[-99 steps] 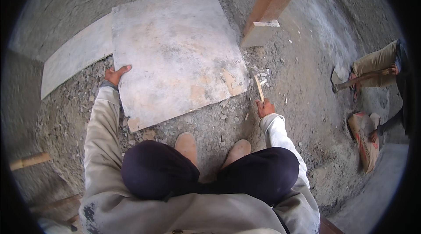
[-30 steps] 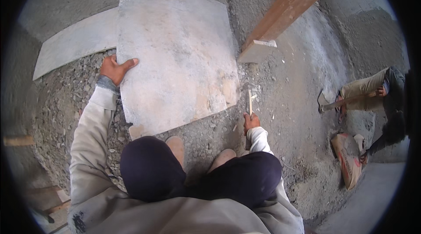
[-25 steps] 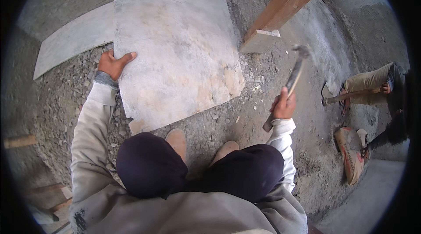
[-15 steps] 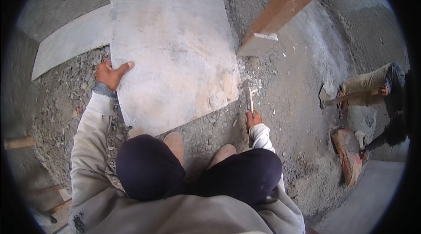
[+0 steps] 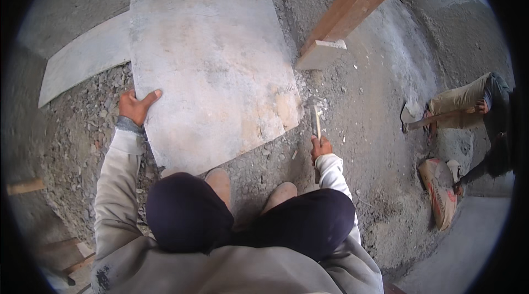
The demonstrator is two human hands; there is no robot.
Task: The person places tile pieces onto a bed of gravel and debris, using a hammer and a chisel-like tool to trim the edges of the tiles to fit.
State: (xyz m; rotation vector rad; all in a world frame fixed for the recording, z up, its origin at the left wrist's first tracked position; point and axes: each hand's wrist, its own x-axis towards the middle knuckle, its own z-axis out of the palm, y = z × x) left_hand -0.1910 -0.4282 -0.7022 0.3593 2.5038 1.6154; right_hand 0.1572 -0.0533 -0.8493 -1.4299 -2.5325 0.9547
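A large grey stone slab [image 5: 209, 68] lies flat on gravel in front of my knees. My left hand [image 5: 136, 105] grips the slab's left edge, thumb on top. My right hand [image 5: 320, 146] is shut on the wooden handle of a small hammer [image 5: 316, 115]. The hammer head is down beside the slab's chipped right corner, among pale stone chips. My bent knees in dark trousers and my two shoes fill the lower middle.
A second pale slab [image 5: 80, 63] lies at the far left. A wooden plank [image 5: 352, 10] slants in from the top right. Another person [image 5: 474, 112] crouches at the right with a long-handled tool, beside a sack [image 5: 438, 189]. Loose gravel surrounds the slabs.
My right hand swung the hammer up to the right, then brought it back down to the slab's right corner. My left hand has kept its hold on the slab's left edge.
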